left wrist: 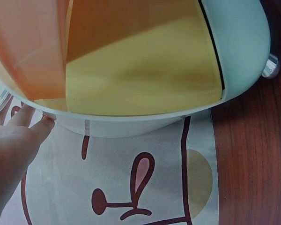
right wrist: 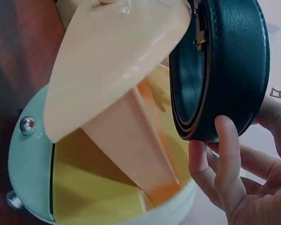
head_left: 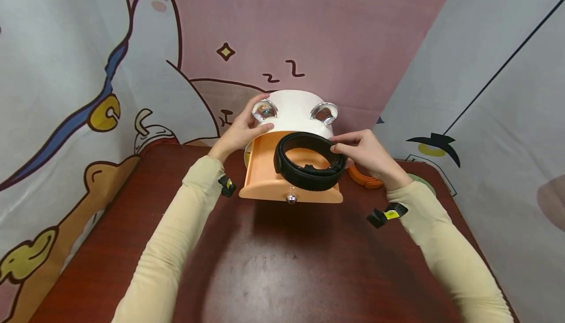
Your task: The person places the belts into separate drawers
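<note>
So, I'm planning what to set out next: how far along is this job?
Done: the orange drawer is pulled open. In hand: the right grip holds the coiled black belt over it. Remaining, probably: lowering the belt in and closing the drawer; the orange coil lies on the table.

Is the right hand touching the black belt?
Touching: the right wrist view shows the right hand gripping the black belt, one fingertip against its outer face.

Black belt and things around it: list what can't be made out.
Head view: part of the inside of the drawer, behind the black belt.
Head view: part of the orange coil, covered by the right hand.
Right wrist view: part of the black belt, cut off by the upper edge.
</note>
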`<state>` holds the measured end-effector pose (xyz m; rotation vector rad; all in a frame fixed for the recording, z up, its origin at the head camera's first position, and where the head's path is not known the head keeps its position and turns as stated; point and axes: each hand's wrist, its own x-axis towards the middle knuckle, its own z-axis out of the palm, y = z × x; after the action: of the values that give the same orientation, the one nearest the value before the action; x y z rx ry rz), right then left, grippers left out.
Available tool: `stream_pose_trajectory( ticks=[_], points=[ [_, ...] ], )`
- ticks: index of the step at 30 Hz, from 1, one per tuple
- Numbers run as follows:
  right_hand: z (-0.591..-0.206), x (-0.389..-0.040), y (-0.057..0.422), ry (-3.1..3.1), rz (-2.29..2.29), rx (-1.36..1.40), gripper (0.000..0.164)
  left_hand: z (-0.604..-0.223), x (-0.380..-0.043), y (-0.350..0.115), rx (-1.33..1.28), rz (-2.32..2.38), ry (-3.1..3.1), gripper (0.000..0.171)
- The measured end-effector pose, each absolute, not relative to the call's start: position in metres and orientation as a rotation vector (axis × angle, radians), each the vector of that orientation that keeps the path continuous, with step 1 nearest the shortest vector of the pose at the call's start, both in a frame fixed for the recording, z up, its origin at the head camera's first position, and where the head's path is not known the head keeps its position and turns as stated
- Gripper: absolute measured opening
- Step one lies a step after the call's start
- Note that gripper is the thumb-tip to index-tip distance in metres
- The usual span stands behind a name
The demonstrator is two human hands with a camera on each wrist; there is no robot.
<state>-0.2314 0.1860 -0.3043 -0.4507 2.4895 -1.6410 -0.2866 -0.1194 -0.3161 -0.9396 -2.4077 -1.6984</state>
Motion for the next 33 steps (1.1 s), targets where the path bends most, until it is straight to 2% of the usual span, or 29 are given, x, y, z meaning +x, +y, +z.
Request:
stream_pose_trajectory(
  ticks=[13, 23, 30, 33],
  points=[
    [-0.311, -0.238, 0.176, 2.524, -1.594, -0.317, 0.033, -0.316, -0.286, -0.116, -0.961, -1.775, -2.386, 0.07],
    [-0.31, -0.227, 0.16, 2.722, -1.537, -0.372, 0.03, -0.315, -0.285, -0.117, -0.944, -1.73, -2.401, 0.07],
    [-0.314, -0.225, 0.153, 3.017, -1.263, -0.496, 0.026, -0.316, -0.285, -0.118, -0.943, -1.752, -2.392, 0.069],
    [-0.317, -0.224, 0.15, 2.967, -1.324, -0.506, 0.026, -0.316, -0.285, -0.118, -0.95, -1.748, -2.391, 0.069]
  ],
)
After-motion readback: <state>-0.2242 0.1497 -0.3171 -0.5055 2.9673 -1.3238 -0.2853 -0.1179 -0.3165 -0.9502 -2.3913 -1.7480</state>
